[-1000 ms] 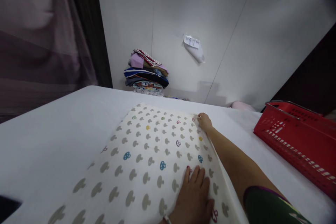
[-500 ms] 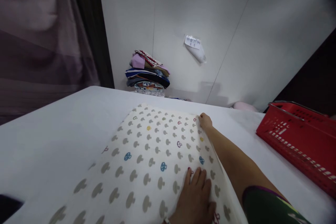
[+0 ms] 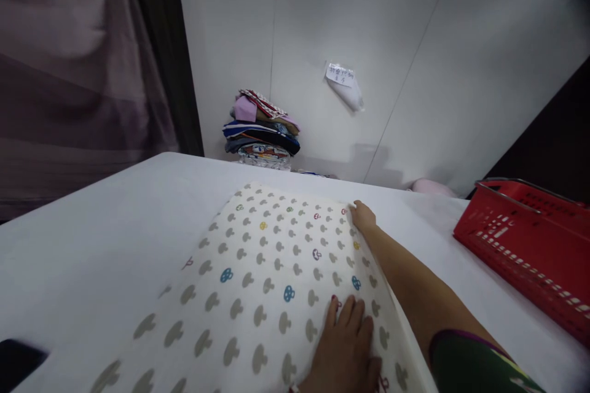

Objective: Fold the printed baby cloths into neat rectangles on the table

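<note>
A cream cloth (image 3: 262, 282) printed with grey and coloured mushroom shapes lies folded flat on the white table (image 3: 92, 239). My left hand (image 3: 343, 347) rests flat on its near right part, fingers stretched out together. My right hand (image 3: 363, 218) reaches far forward to the cloth's far right corner and pinches the edge there; its fingertips are partly hidden by the fabric.
A red plastic basket (image 3: 525, 252) stands on the table at the right. A stack of folded clothes (image 3: 261, 132) sits beyond the table against the white wall. A paper note (image 3: 340, 75) hangs on the wall. A dark curtain (image 3: 69, 73) fills the left.
Both hands have stayed in place on the cloth. The view has shifted slightly, nothing else has moved.
</note>
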{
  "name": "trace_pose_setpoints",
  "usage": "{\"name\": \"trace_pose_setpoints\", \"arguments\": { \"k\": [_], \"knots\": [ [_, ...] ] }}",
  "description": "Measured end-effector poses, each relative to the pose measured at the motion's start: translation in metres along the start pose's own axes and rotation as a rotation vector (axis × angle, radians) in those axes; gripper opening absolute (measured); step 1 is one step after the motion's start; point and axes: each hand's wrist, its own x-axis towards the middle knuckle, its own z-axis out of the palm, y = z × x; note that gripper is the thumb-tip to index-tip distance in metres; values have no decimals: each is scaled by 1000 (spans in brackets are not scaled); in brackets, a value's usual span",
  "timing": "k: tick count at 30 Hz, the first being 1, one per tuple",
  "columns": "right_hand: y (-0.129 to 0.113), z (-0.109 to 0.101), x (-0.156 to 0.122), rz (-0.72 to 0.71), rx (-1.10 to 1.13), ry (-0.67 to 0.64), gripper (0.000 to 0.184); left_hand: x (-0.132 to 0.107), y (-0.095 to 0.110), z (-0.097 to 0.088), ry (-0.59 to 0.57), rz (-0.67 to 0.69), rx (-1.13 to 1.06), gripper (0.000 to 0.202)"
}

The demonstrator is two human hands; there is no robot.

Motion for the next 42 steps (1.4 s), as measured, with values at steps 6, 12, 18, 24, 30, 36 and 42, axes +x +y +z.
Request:
{"name": "trace_pose_setpoints", "arguments": {
  "k": [6, 12, 18, 24, 30, 36, 42],
  "knots": [
    [-9, 2, -33, -419, -10, 90, 51, -1, 0, 3, 35, 1, 7, 56],
    [-16, 5, -46, -427, -55, -244, 59, -3, 0, 6, 85, 5, 15, 54],
    [-28, -10, -59, -398, -73, -254, 58, -6, 4, 0, 114, -2, 24, 51],
    [-18, -10, -100, -441, -27, -221, 58, -8, 7, -2, 125, -7, 25, 51],
    [-25, -27, -129, -415, 18, -184, 60, -7, 5, -1, 130, 6, 72, 50],
    [5, -33, -196, -404, 243, -35, 55, -4, 5, 1, 138, 15, 128, 53],
    [67, -42, -220, 13, 710, 174, 39, -7, 7, -7, 116, 27, 176, 48]
  ]
}}
